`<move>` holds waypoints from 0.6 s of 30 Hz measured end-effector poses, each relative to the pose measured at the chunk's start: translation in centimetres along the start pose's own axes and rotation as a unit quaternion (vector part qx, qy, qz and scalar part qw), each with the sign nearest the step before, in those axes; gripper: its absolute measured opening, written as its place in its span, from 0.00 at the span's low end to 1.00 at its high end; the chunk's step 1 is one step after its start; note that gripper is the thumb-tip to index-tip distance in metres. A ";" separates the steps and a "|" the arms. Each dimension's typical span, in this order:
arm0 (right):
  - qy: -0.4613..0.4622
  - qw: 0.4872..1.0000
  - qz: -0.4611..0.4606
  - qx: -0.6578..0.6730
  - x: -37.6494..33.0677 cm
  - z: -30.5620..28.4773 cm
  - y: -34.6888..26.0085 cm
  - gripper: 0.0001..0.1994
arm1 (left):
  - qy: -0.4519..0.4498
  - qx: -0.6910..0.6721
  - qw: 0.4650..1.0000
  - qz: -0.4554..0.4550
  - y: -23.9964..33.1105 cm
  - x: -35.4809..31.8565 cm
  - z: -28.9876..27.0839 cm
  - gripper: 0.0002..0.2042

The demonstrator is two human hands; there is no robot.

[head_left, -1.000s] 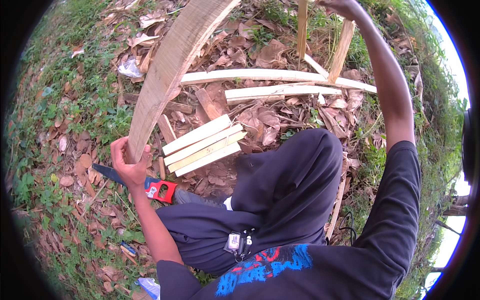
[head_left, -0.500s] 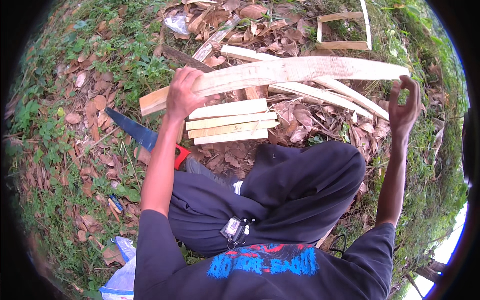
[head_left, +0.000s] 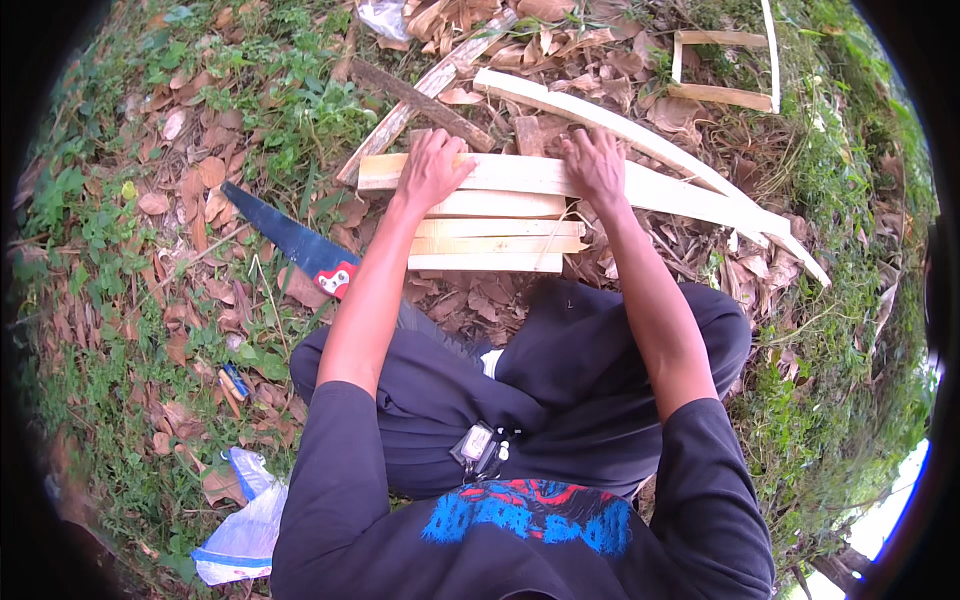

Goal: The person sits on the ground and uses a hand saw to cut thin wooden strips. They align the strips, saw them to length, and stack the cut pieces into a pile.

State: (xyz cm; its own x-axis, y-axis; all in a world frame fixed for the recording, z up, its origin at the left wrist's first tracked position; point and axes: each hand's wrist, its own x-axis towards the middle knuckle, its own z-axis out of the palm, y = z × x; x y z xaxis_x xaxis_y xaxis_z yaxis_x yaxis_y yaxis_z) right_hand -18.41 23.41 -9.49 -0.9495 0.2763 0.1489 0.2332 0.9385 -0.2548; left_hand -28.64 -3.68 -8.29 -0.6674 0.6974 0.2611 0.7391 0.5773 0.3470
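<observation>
A long pale wooden plank (head_left: pixel 515 172) lies crosswise in front of me, stretching off to the right. My left hand (head_left: pixel 432 170) grips it near its left end, fingers over the far edge. Around its middle part my right hand (head_left: pixel 597 168) holds it the same way. Just on the near side, several short wooden pieces (head_left: pixel 490 243) lie side by side, parallel to the plank and close against it. Left of my left forearm rests a handsaw (head_left: pixel 280 232) with a dark blade and a red and white handle, partly hidden by the arm.
Beyond the plank lie another long pale strip (head_left: pixel 610 120), a dark stick (head_left: pixel 425 103) and a weathered board (head_left: pixel 440 80). A wooden frame (head_left: pixel 725 93) sits far right. A plastic bag (head_left: pixel 245 525) and a small blue tool (head_left: pixel 234 382) lie left, among leaves and grass.
The plank has come down from a raised, tilted position to lie beside the short pieces. My right hand has moved left from its far right end to grip its middle part.
</observation>
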 end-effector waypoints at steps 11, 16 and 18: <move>-0.018 0.996 -0.080 0.038 0.5 0.6 -0.8 0.20 | 0.038 -0.020 0.999 -0.029 0.1 0.4 -0.5 0.15; 0.100 0.989 -0.097 0.048 1.8 1.1 -0.7 0.14 | 0.048 -0.008 0.998 -0.043 -0.9 0.1 -1.8 0.13; 0.101 0.990 -0.081 0.048 1.4 1.3 -0.8 0.15 | 0.038 0.012 0.997 -0.062 -0.4 -0.8 -1.8 0.13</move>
State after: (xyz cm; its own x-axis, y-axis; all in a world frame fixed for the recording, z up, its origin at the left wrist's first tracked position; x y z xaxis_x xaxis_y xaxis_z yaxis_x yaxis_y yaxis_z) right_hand -20.16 22.79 -10.34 -0.9089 0.1685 0.3814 0.0507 0.9526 -0.2999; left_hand -28.57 -5.22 -7.01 -0.7576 0.5870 0.2854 0.6524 0.6676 0.3587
